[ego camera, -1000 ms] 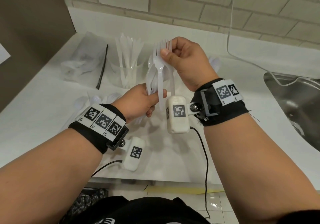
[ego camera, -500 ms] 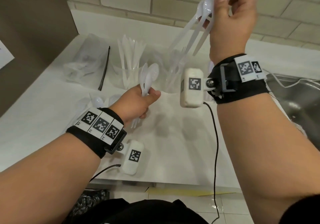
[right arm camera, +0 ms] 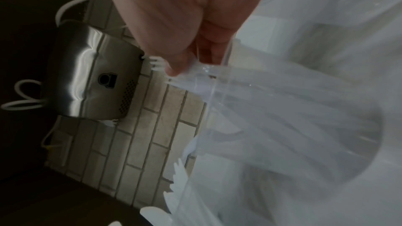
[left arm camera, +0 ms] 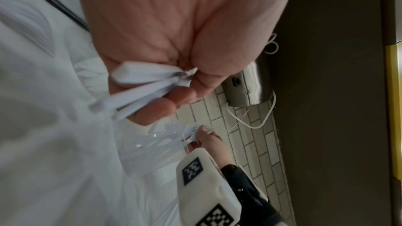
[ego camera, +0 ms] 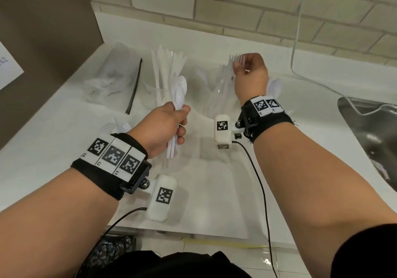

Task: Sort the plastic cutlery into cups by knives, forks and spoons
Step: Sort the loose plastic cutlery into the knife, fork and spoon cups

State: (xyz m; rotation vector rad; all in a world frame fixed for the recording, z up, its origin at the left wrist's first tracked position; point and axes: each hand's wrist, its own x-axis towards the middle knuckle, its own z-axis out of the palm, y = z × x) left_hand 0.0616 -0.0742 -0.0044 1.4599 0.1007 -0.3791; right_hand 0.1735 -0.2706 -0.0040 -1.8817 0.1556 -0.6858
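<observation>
My left hand (ego camera: 171,125) grips a bunch of white plastic spoons (ego camera: 180,90) by the handles, bowls up, above the counter. The left wrist view shows those handles (left arm camera: 143,83) sticking out of the fist. My right hand (ego camera: 247,71) pinches a bundle of white forks (ego camera: 235,59) at the tine end, with their handles down inside a clear cup (ego camera: 219,99). In the right wrist view the fingertips (right arm camera: 174,70) hold the forks (right arm camera: 155,63) over that cup (right arm camera: 293,118). Left of it, a second clear cup holds upright white knives (ego camera: 166,71).
A crumpled clear bag (ego camera: 111,77) with a black zip strip (ego camera: 135,88) lies at the back left. Loose spoons (ego camera: 123,126) lie on the white counter (ego camera: 214,191) beside my left wrist. A steel sink (ego camera: 373,140) is at the right, with a white cable (ego camera: 298,47) hanging above it.
My right hand lifted the forks out of the left hand's bundle, swung them up high, then brought them down into the clear cup. My left hand now holds only spoons.
</observation>
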